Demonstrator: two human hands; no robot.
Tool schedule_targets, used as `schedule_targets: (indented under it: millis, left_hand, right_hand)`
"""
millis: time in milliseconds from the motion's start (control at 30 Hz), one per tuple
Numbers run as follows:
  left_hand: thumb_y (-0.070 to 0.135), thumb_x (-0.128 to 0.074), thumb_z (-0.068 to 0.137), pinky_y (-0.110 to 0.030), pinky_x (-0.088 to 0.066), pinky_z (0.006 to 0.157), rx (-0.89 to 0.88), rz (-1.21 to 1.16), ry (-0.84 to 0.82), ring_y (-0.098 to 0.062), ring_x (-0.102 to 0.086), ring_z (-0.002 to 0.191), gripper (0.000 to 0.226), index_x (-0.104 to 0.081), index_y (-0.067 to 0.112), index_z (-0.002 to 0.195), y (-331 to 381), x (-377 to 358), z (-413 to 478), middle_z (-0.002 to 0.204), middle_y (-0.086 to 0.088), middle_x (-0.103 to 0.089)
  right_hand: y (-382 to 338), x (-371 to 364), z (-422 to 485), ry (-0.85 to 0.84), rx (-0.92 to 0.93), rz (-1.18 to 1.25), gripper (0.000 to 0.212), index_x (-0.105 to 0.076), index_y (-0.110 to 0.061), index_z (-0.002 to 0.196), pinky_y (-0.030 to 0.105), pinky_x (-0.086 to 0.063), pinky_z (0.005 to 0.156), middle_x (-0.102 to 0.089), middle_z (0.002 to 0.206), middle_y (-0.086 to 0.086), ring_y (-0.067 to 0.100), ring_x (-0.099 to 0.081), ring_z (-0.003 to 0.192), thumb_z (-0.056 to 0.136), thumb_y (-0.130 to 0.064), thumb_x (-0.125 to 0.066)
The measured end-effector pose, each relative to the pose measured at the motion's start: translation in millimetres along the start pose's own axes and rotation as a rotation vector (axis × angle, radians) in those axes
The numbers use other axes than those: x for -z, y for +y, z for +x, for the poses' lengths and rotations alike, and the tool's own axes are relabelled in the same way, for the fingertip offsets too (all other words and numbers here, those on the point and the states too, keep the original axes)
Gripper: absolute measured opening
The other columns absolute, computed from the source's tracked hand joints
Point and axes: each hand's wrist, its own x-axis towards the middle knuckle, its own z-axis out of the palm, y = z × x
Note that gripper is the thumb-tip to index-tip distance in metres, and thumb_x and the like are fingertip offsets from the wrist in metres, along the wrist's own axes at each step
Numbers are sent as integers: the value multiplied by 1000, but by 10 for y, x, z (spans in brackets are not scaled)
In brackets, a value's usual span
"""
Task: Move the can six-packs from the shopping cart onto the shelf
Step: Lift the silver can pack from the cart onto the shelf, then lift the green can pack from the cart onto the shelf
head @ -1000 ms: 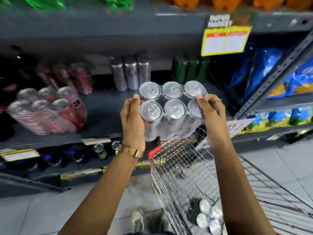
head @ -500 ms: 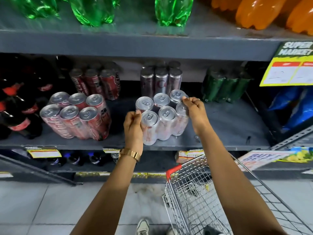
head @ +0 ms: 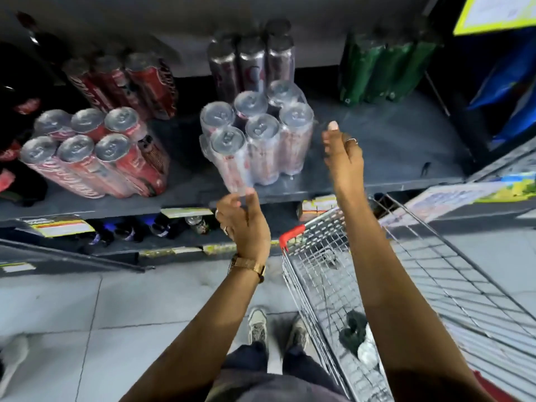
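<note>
A shrink-wrapped 6-pack of silver cans stands on the grey shelf, near its front edge, with nobody holding it. The left hand hovers just below and in front of the pack, fingers loosely spread and empty, a gold watch on its wrist. The right hand is raised to the right of the pack, apart from it, fingers loosely curled around nothing, a ring showing on 1 finger. To the left on the same shelf sits a red 6-pack, with more red cans behind it; silver cans stand behind the placed pack and green cans further right. The wire shopping cart with a red corner guard stands below the right arm; a dark and pale bundle lies in its basket, too blurred to identify.
</note>
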Motion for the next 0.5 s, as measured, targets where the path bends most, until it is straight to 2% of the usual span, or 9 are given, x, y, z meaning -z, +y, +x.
schedule_targets:
  millis: [33, 100, 167, 233, 300, 367, 433, 500]
  left_hand:
    - [25, -51, 94, -38, -41, 92, -19, -29, -65, -24, -51, 100, 14, -50, 10, 94, -55, -33, -80, 108, -15, -52]
    - [14, -52, 94, -38, -41, 83, -37, -73, -210, -15, -52, 83, 8, -48, 15, 87, -136, -111, -222, 88, -2, -53]
    - [9, -52, 92, -37, -41, 79, -30, -79, -371, -15, -51, 80, 4, -50, 12, 92, -223, -235, -351, 82, 4, -53]
    - [5, -52, 91, -37, -43, 77, -64, -28, -528, -20, -52, 82, 6, -54, 10, 93, -340, -418, -489, 83, -2, -58]
    - [5, -53, 90, -36, -44, 74, -84, 54, -690, -21, -52, 80, 5, -55, 10, 90, -492, -596, -614, 84, -8, -60]
    - [7, -53, 91, -31, -48, 69, -51, 190, -868, -19, -54, 73, 12, -54, 15, 82, -688, -801, -810, 77, -3, -57]
    - [8, -52, 92, -21, -43, 52, 63, 373, -1040, -7, -52, 51, 19, -53, 19, 76, -937, -995, -972, 65, 0, -53]
    - [5, -49, 94, -22, -30, 45, 254, 514, -1205, 1, -40, 30, 15, -52, 12, 81, -1227, -1192, -1176, 49, 0, -48]
  right_hand:
    - [64, 90, -83, 19, -11, 15, 46, -52, -4, 81, 44, -40, 74, -45, 78, 5, 20, -42, 76, 92, -49, -50]
    - [225, 290, -258, 59, -40, 35, 37, -59, -10, 82, 44, -47, 84, -57, 87, 4, 18, -53, 85, 95, -43, -50]
    - [418, 529, -467, 102, -72, 54, 25, -60, -23, 81, 39, -49, 89, -65, 95, 3, 16, -60, 91, 97, -38, -49]
    - [635, 802, -652, 154, -134, 72, 22, -61, -25, 84, 36, -51, 88, -69, 101, 6, 19, -64, 96, 99, -35, -48]
    - [863, 1070, -808, 195, -202, 74, 25, -64, -14, 96, 36, -51, 87, -69, 108, 14, 23, -64, 98, 100, -31, -46]
    - [1142, 1386, -985, 255, -265, 39, 33, -63, 0, 107, 37, -50, 85, -66, 105, 17, 21, -61, 93, 101, -28, -47]
    - [1419, 1651, -1175, 340, -362, -80, 36, -63, 4, 105, 40, -49, 83, -65, 98, 18, 21, -57, 90, 99, -28, -49]
    - [1751, 1952, -1376, 408, -450, -243, 36, -65, 5, 103, 38, -45, 82, -66, 96, 20, 23, -56, 91, 98, -29, -53]
